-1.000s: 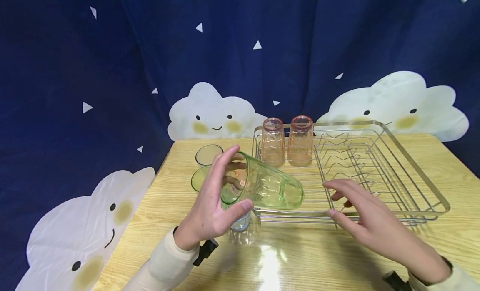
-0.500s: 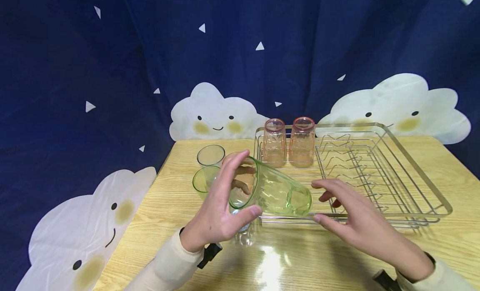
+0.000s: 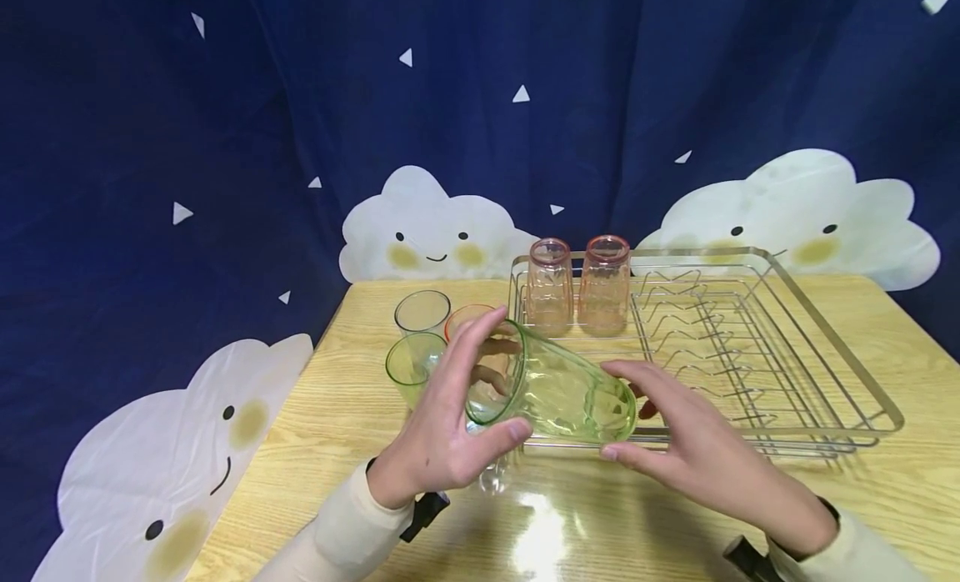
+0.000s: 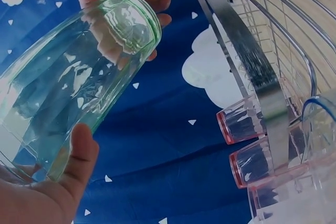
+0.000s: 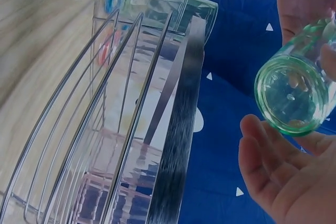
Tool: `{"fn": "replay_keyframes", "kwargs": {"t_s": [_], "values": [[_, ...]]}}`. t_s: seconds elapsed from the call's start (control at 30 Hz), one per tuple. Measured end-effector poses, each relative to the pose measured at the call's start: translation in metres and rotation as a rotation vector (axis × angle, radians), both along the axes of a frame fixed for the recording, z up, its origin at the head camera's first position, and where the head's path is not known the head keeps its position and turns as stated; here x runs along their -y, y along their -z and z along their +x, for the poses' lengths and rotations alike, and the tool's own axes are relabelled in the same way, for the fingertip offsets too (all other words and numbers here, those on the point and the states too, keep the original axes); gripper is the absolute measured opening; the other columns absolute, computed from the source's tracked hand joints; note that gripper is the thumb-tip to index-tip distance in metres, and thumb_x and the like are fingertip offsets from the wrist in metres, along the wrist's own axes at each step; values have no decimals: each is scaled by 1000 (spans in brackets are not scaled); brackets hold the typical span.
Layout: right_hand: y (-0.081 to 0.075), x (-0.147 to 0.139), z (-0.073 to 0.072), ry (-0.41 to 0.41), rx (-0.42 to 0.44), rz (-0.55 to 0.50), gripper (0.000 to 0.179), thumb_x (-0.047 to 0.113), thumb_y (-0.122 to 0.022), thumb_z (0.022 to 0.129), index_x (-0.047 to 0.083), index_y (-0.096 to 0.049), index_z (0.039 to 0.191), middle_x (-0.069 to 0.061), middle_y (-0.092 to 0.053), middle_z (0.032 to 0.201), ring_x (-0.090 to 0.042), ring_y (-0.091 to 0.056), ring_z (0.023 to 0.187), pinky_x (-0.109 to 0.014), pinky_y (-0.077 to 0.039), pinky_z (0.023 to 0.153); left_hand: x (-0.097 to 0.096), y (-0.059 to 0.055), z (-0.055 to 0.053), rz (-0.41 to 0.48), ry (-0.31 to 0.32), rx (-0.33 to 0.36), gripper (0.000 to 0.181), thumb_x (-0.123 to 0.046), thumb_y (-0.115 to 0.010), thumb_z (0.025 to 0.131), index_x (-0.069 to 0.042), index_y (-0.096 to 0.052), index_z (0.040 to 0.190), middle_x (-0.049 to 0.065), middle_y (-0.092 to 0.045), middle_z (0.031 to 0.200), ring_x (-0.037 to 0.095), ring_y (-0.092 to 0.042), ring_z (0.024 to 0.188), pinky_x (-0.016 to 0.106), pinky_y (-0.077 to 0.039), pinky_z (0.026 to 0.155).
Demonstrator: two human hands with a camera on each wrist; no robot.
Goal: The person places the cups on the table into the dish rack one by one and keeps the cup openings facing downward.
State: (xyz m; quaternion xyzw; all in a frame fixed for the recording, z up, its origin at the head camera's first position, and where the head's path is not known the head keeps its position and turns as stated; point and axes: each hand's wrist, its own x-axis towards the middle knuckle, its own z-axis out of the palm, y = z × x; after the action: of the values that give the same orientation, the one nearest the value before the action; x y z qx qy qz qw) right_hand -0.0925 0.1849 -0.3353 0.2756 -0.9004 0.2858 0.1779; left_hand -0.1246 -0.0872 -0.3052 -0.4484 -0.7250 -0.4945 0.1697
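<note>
My left hand (image 3: 442, 436) holds a clear green drinking glass (image 3: 570, 386) near its mouth, thumb in front and fingers behind. The glass lies tilted on its side in the air, base toward the right. My right hand (image 3: 697, 444) has reached the base, with fingertips and thumb spread to either side of it. In the right wrist view the glass base (image 5: 291, 95) sits just above the loosely bent right fingers (image 5: 260, 156). Behind my left hand stand a second green glass (image 3: 411, 361), a blue-rimmed glass (image 3: 422, 311) and a red-rimmed glass (image 3: 467, 317), partly hidden.
A wire dish rack (image 3: 750, 340) occupies the right of the wooden table (image 3: 450, 540). Two pink glasses, one left (image 3: 550, 286) and one right (image 3: 605, 286), stand upside down in its back left corner. A dark blue curtain (image 3: 480, 107) with cloud shapes hangs behind.
My left hand has moved slightly right and down with the green glass. My right hand has come left until its fingers are at the glass's base.
</note>
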Motion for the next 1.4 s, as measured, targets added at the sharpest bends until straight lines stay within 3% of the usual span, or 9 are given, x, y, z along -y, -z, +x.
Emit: {"fn": "replay_keyframes", "kwargs": {"t_s": [0.2,0.4,0.5,0.67,0.77,0.97,1.1,1.2,1.4], "values": [[0,1,2,0,27,15,83,33,-83,77,19,-43,148,-7,-58,142,-23,-63,117,-42,-57,86,0,2,1,-5,7,2,91,-18,-71,76,-3,-26,153,20,-46,137,28,-57,119,29,-59,79],[1,-1,4,-14,14,17,82,33,-83,78,20,-43,149,-6,-59,142,-25,-62,121,-46,-56,90,1,1,3,-34,6,25,91,-20,-71,77,-5,-24,154,18,-46,139,25,-54,120,28,-59,81],[1,-1,4,-13,6,16,82,33,-83,78,21,-42,149,-5,-58,142,-26,-61,122,-47,-55,92,3,0,4,-78,-35,29,93,-23,-71,77,-9,-24,156,14,-44,145,23,-51,124,32,-54,95],[-1,-2,4,6,10,1,84,32,-84,77,22,-43,149,-6,-59,142,-25,-61,121,-48,-52,95,6,-2,4,-114,-38,35,96,-24,-73,76,-11,-23,157,12,-43,147,20,-52,121,33,-53,95],[-2,-4,4,17,11,-20,85,31,-85,75,23,-44,149,-3,-59,141,-23,-60,121,-39,-51,99,7,-3,4,-111,-15,52,97,-21,-74,76,-10,-22,157,13,-43,146,20,-52,120,29,-56,85],[-6,-9,2,-26,-45,-96,87,19,-89,69,20,-48,146,-2,-60,137,-6,-54,125,-2,-30,105,10,-2,4,-184,-81,83,98,-26,-75,77,-18,-20,158,6,-40,152,20,-47,130,36,-51,98],[-11,-13,0,-63,-90,-143,88,9,-90,64,14,-51,143,-1,-60,133,7,-46,126,-2,-31,104,12,-1,4,-206,-72,101,99,-24,-78,77,-17,-20,157,7,-39,153,20,-47,127,31,-53,88],[-15,-15,-1,-80,-95,-163,89,5,-90,62,12,-51,143,1,-58,132,7,-46,125,-4,-33,104,13,-1,3,-222,-70,127,101,-24,-80,76,-18,-20,157,6,-38,153,18,-50,121,30,-54,85],[-21,-17,-1,-77,-90,-175,87,2,-89,62,10,-52,141,8,-54,135,5,-48,118,-8,-43,85,14,-1,4,-306,-130,227,105,-27,-84,74,-28,-20,157,-3,-38,154,14,-56,104,29,-53,85]]}}
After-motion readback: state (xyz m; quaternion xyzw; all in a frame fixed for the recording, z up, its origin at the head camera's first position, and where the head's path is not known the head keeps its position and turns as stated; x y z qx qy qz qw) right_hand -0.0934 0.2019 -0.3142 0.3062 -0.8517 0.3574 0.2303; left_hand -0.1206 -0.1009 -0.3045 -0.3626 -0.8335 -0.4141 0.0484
